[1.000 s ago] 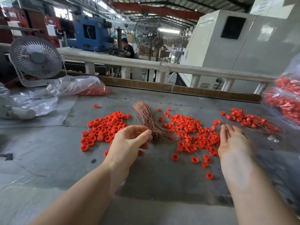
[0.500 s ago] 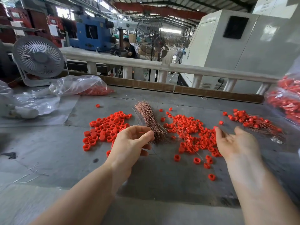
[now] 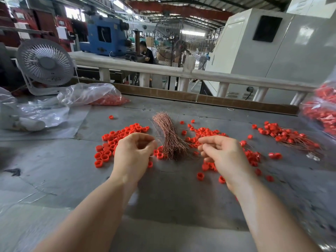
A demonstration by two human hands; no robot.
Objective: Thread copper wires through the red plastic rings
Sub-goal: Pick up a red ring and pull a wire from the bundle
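Both forearms are bare to the frame's lower edge, with no sleeve showing. The left hand and the right hand, flanking the copper wire bundle, are ungloved.

A white desk fan stands at the far left of the grey counter. Crumpled clear plastic bags lie beside the fan. A white railing runs along the far side of the counter. Beyond the railing are a blue machine, a large grey cabinet, a pedestal fan and a seated person in dark clothing.
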